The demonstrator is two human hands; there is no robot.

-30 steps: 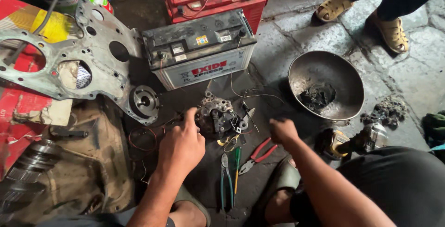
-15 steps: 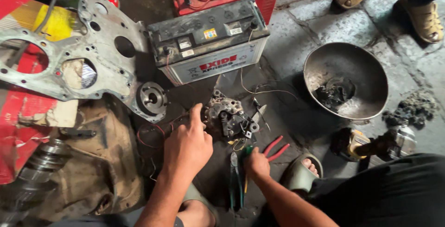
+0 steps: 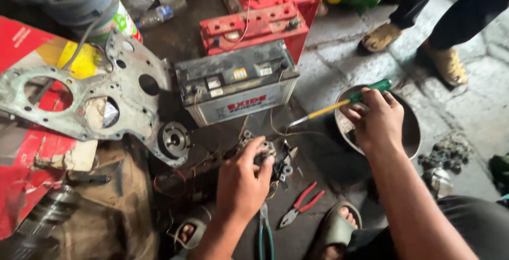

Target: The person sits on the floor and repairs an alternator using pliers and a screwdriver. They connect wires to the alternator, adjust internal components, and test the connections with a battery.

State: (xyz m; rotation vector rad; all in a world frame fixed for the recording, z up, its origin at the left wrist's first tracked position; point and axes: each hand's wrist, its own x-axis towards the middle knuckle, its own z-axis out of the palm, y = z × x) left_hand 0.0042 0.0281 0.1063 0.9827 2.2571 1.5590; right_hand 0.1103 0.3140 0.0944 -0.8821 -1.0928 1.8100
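My left hand (image 3: 241, 183) grips a small greasy metal part with wires (image 3: 268, 154) on the dark floor, just in front of a grey-topped car battery (image 3: 236, 85). My right hand (image 3: 375, 118) is raised over a metal bowl (image 3: 411, 130) and holds a screwdriver (image 3: 342, 102) with a green handle and yellow shaft, its tip pointing left and down toward the part. Red-handled pliers (image 3: 301, 204) and green-handled pliers (image 3: 264, 233) lie on the floor below the part.
A flat metal engine plate (image 3: 101, 106) lies at left over red and yellow sheets. Red batteries (image 3: 254, 24) stand behind the grey one. Another person's sandalled feet (image 3: 413, 48) stand at top right. My own feet in sandals (image 3: 336, 225) are at the bottom.
My right hand left the floor tools, took up the green-handled screwdriver and rose to the right over the bowl. My left hand stays on the metal part. The view tilted upward.
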